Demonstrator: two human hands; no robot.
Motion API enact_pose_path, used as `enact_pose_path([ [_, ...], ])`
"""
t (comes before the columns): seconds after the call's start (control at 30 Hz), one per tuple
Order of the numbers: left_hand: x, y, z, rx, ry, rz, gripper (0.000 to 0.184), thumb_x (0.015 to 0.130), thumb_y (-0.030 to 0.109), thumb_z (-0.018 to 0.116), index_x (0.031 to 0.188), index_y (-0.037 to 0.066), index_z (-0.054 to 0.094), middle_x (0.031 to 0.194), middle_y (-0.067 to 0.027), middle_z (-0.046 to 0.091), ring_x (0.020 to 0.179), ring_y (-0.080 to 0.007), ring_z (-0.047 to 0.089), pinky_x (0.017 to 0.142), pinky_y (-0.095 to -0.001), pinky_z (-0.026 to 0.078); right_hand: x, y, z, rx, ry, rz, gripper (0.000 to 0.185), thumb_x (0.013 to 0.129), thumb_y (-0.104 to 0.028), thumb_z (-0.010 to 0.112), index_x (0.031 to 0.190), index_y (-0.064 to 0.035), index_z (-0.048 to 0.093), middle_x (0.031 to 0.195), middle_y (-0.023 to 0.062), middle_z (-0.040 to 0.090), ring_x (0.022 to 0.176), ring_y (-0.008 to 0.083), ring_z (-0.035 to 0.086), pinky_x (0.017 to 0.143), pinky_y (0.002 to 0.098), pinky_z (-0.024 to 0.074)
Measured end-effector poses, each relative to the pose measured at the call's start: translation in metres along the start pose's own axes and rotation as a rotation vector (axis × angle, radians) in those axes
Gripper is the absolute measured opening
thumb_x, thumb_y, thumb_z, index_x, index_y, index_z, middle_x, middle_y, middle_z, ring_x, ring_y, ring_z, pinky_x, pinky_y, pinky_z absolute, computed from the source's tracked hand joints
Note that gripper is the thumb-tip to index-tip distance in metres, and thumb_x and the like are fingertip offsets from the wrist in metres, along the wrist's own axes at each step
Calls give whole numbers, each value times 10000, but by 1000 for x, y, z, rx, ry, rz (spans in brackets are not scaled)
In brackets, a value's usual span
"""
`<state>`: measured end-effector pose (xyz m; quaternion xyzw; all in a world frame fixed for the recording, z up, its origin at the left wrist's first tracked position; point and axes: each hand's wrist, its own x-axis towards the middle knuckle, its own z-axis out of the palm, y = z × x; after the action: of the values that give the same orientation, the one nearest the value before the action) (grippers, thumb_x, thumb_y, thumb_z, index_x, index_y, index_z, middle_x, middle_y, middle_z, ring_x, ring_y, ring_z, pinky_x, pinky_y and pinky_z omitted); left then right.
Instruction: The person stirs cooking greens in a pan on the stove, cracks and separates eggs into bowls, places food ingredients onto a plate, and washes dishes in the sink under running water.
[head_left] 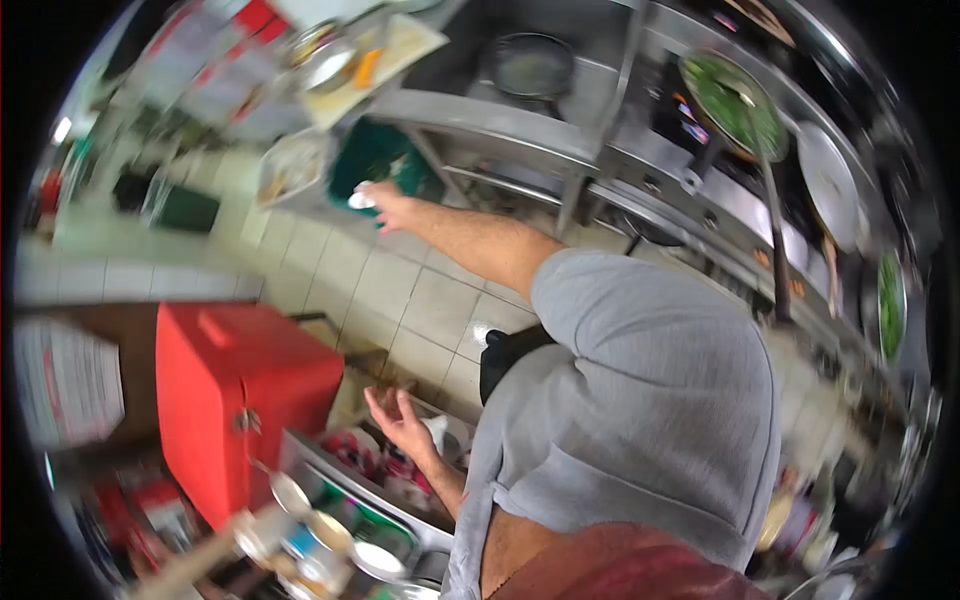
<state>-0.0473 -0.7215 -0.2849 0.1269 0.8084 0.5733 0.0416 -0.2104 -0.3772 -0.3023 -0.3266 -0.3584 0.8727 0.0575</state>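
Note:
My right hand [383, 207] is stretched out over the near rim of a green bin [345, 165], with its fingers closed on a small white item [361, 196] too blurred to identify. Some scraps show inside the bin. Lower in the view, my left hand [405, 425] is held palm up with its fingers apart, holding nothing. It is above an open drawer [385, 490] with red and white packages, to the right of a red box-like unit [245, 400].
A pan of greens [735, 105] with a long-handled utensil sits on the stove at upper right. A dark pan [533, 66] is on the steel counter. Cutting board [400, 55] and bowl are at the top. A white container [290, 168] stands beside the bin; several tubs are at lower left.

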Motion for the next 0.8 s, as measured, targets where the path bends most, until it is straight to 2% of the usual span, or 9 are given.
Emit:
enact_pose_path([
  [0.07, 57, 11, 8, -52, -127, 23, 579, 855, 95, 573, 1353, 24, 287, 1316, -160, 392, 1026, -236, 512, 864, -313, 425, -23, -49, 5, -242, 77, -59, 462, 803, -283, 603, 1189, -75, 459, 1210, 158, 451, 1063, 337, 477, 810, 520, 445],
  [0.1, 87, 12, 10, -44, -186, 69, 578, 856, 97, 574, 1352, 19, 287, 1331, -160, 381, 1019, -230, 514, 863, -307, 422, -28, -74, -1, -220, 110, -73, 462, 803, -283, 603, 1189, -75, 459, 1210, 158, 451, 1063, 337, 477, 810, 520, 445],
  [0.17, 147, 40, 36, -28, -277, 157, 567, 858, 98, 573, 1346, 12, 297, 1324, -145, 397, 1014, -211, 513, 850, -301, 427, -34, -124, -27, -82, 281, -448, 360, 736, -179, 654, 1037, -17, 543, 933, 138, 613, 793, 283, 586, 704, 427, 484],
  [0.3, 244, 106, 129, -175, -502, 238, 513, 868, 71, 549, 1328, 9, 331, 1275, -123, 446, 1014, -186, 522, 854, -290, 428, -5, -252, -126, -52, 778, -1003, 152, 674, -89, 655, 803, -18, 617, 766, 88, 639, 727, 203, 593, 701, 342, 480],
  [0.33, 259, 125, 158, -195, -563, 280, 501, 867, 67, 548, 1321, 10, 344, 1255, -118, 466, 1005, -179, 527, 852, -285, 429, -3, -281, -154, 100, 780, -1057, 133, 691, -102, 655, 790, -27, 605, 704, 84, 610, 625, 192, 573, 583, 342, 483],
  [0.37, 267, 143, 188, -216, -619, 326, 489, 866, 63, 547, 1313, 12, 357, 1236, -114, 486, 996, -171, 532, 851, -280, 429, -22, -309, -173, 226, 676, -942, 206, 767, -104, 620, 947, -35, 547, 701, 74, 552, 537, 173, 535, 416, 293, 440],
  [0.53, 295, 205, 329, -190, -970, 389, 409, 860, 82, 571, 1250, 27, 459, 1135, -100, 567, 917, -140, 569, 822, -273, 445, 43, -427, -356, 390, 1035, -946, 192, 813, -169, 590, 952, -47, 540, 762, 87, 540, 540, 180, 508, 390, 308, 382],
  [0.7, 331, 234, 466, -109, -1225, 239, 414, 867, 76, 561, 1259, 17, 443, 1136, -104, 564, 911, -128, 569, 837, -267, 446, 62, -488, -447, -2, 1180, -812, 516, 798, -464, 595, 985, 12, 523, 826, 130, 522, 556, 203, 531, 436, 319, 447],
  [0.8, 352, 251, 546, -111, -1355, 201, 408, 875, 93, 549, 1256, -1, 436, 1141, -120, 562, 919, -138, 577, 833, -271, 454, 85, -511, -492, 128, 898, -632, 567, 771, -565, 568, 1010, -51, 591, 855, 140, 589, 576, 186, 569, 418, 277, 459],
])
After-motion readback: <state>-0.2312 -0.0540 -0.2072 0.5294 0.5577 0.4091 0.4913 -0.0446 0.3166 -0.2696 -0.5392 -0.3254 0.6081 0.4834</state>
